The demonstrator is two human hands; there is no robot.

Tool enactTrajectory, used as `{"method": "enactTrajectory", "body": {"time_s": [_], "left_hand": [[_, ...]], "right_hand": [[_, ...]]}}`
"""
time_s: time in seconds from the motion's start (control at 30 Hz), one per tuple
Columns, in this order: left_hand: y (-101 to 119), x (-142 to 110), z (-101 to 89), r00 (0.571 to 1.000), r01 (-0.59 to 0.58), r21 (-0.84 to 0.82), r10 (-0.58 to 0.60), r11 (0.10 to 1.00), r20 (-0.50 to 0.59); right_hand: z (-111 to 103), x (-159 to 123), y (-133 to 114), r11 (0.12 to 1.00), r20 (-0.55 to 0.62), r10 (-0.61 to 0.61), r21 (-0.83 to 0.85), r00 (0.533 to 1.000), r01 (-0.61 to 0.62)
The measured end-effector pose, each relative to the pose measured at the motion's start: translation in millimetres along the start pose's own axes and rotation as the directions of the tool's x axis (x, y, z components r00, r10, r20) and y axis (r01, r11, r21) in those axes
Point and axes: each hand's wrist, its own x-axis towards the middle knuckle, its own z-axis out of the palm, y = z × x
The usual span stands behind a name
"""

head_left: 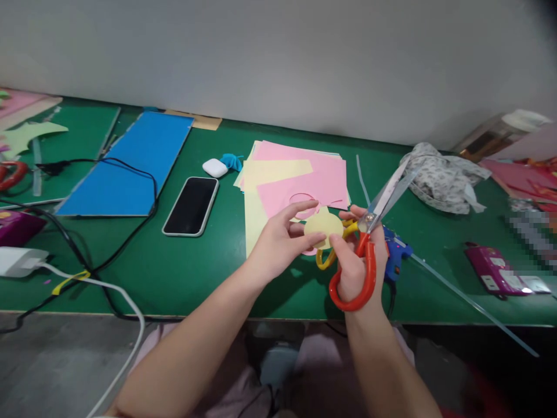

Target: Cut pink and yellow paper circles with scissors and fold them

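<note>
Between both hands is a small round piece of pale yellow paper (322, 227). My left hand (278, 238) pinches its left edge between thumb and fingers. My right hand (353, 264) holds its right edge with the thumb, while a pair of scissors (368, 255) hangs on that same hand. The scissors' red handle loops around the hand, and their blades point up and away to the right. A yellow handle loop (325, 259) shows behind the paper; whether it belongs to the same scissors I cannot tell. Beneath lie pink sheets (300, 154) and yellow sheets (255, 217).
Left of the paper stack are a phone (191, 206), a white case (214, 168) and a blue board (134, 162) crossed by black cables. On the right lie a blue glue gun (395, 255), a clear glue stick (474, 305), a patterned cloth (439, 180) and a purple power strip (496, 270).
</note>
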Motion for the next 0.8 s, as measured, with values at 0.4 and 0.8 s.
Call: {"method": "enactTrajectory", "body": {"time_s": [0.4, 0.8], "left_hand": [[-1.4, -0.2, 1.6, 0.987, -0.115, 0.009, 0.115, 0.993, -0.113], [2.8, -1.1, -3.8, 0.939, -0.256, 0.027, 0.256, 0.966, -0.228]], "right_hand": [[4.4, -1.4, 1.8, 0.995, 0.016, -0.048, 0.087, 0.999, 0.047], [-5.3, 3.4, 10.1, 0.973, 0.111, -0.029, 0.231, 0.993, 0.003]]}}
